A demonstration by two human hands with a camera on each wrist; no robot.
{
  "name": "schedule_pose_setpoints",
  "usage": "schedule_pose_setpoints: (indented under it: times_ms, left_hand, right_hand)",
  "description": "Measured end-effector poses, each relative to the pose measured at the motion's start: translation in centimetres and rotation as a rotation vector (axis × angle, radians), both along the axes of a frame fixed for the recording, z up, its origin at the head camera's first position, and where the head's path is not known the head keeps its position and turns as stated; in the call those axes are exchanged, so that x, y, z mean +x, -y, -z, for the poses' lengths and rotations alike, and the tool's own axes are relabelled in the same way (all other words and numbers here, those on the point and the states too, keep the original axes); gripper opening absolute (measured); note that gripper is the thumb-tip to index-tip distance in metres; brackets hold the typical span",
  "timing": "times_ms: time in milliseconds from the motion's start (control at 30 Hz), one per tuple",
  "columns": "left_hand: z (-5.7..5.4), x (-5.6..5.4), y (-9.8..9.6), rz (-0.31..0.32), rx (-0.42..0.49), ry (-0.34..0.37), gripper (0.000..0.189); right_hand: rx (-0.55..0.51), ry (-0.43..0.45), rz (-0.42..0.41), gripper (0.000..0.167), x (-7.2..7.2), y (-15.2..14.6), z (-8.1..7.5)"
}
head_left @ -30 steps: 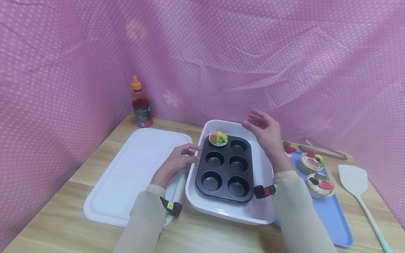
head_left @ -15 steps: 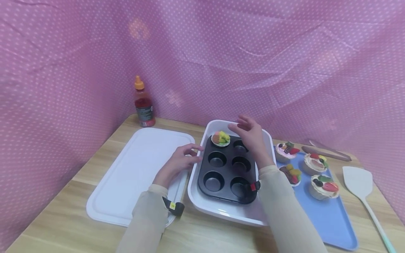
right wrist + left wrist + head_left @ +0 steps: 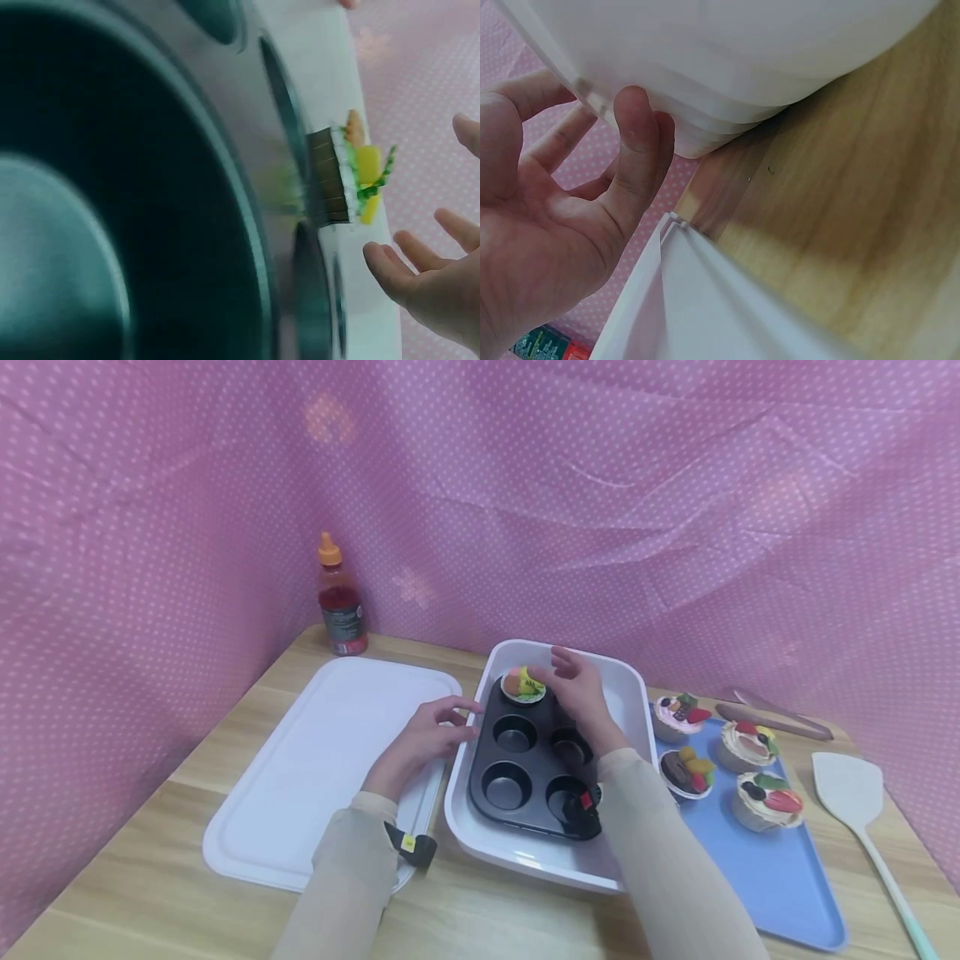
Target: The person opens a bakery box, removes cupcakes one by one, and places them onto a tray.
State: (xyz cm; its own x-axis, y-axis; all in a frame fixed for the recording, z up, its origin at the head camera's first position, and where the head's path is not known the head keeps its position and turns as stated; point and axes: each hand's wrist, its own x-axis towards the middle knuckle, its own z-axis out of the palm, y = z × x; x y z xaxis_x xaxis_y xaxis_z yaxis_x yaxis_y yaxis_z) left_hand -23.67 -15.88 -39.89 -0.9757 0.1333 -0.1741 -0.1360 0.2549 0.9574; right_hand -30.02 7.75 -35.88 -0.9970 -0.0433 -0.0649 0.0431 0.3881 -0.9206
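A toy cupcake [image 3: 523, 686] with yellow and orange fruit on top sits at the far-left cup of a dark muffin tin [image 3: 536, 752]. In the right wrist view the cupcake [image 3: 337, 176] stands proud of the tin's surface. The tin lies in a white tub [image 3: 525, 856]. My right hand [image 3: 577, 689] hovers over the tin's far end, fingers loosely spread and just apart from the cupcake. My left hand [image 3: 427, 735] is at the tub's left rim, its relaxed fingers touching the rim and outer wall [image 3: 727, 82].
On the right, a blue tray [image 3: 772, 868] bears several fruit-topped cupcakes [image 3: 765, 802]. Tongs [image 3: 776, 718] lie behind it and a white turner [image 3: 851, 785] beside it. A white cutting board [image 3: 330, 768] lies left, a sauce bottle [image 3: 341, 610] behind it.
My right hand has moved left from the tub's far-right side to beside the cupcake, uncovering more of the blue tray. The left hand has stayed at the tub's rim.
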Motion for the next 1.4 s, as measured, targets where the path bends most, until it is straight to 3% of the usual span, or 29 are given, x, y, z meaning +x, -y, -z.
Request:
schedule_pose_setpoints:
  times_ms: [433, 800, 1400]
  left_hand:
    - [0.1, -0.4, -0.5, 0.028, 0.060, -0.024, 0.038]
    - [-0.5, -0.2, -0.1, 0.013, 0.035, -0.019, 0.037]
    - [0.2, -0.1, -0.1, 0.004, 0.025, -0.006, 0.037]
  right_hand:
    - [0.058, 0.007, -0.014, 0.078, -0.3, -0.2, 0.9]
    - [0.105, 0.052, -0.066, 0.082, -0.6, 0.2, 1.2]
    - [0.131, 0.022, -0.097, 0.077, -0.4, 0.0, 2.4]
